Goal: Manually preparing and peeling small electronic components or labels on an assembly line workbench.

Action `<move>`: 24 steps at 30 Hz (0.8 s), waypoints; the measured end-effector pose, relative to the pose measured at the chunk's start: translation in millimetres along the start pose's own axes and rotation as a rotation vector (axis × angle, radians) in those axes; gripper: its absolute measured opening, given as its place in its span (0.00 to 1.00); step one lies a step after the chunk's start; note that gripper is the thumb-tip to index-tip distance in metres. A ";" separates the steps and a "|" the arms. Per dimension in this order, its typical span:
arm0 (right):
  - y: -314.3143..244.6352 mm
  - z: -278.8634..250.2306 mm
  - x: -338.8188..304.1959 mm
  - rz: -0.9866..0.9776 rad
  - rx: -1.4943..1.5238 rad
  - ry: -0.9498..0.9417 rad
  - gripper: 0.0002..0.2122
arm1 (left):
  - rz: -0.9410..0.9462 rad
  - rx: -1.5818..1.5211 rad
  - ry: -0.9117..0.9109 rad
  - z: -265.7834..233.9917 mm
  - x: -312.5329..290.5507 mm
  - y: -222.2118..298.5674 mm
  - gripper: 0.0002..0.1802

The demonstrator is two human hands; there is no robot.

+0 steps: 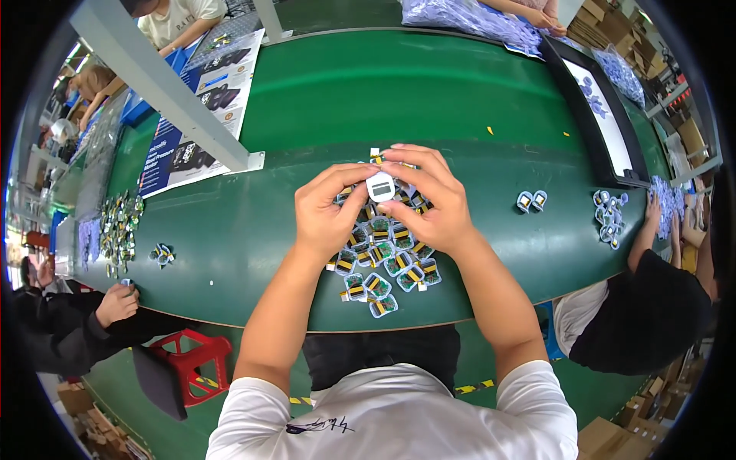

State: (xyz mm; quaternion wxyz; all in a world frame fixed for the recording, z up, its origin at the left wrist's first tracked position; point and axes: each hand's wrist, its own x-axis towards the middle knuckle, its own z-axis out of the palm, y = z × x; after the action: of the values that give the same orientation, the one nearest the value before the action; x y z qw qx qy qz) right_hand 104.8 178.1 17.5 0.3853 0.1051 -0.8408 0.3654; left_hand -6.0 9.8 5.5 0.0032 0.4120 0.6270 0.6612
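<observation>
Between both hands, over the green tabletop point(284, 284), is a small white electronic unit point(381, 193) with a dark display window facing up. The thumb and fingers of my left hand point(326, 211) close on its left side. My right hand point(438, 207) pinches it from the right, fingers curled over the far edge. Beneath and in front of my hands lies a pile of open housings point(383, 253) with green circuit boards and yellow-and-black parts. A small white-and-yellow piece point(375, 156) shows just beyond my fingertips; whether it joins the unit I cannot tell.
Two units point(532, 202) lie to the right, with a cluster point(609, 218) farther over by a person's arms. A black-framed tray point(602, 115) stands far right. Small boards point(121, 230) spread at the left, near another person's hand point(116, 304). A metal post point(165, 88) rises far left.
</observation>
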 end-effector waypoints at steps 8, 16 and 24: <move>-1.5 2.0 1.3 -0.020 0.014 -0.012 0.24 | 0.101 -0.005 -0.026 -2.2 1.1 -1.2 0.15; -2.1 2.5 0.2 0.017 0.059 -0.019 0.24 | 0.103 0.009 -0.032 -2.8 1.4 -0.6 0.15; -1.5 3.2 -0.4 0.030 0.088 -0.021 0.25 | 0.103 0.021 -0.034 -3.1 2.3 1.0 0.14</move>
State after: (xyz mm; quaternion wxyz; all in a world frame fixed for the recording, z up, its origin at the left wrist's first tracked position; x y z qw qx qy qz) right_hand 103.9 174.8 16.7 0.3658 0.1132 -0.8295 0.4066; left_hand -8.7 8.3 8.0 -0.0247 0.4547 0.6119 0.6467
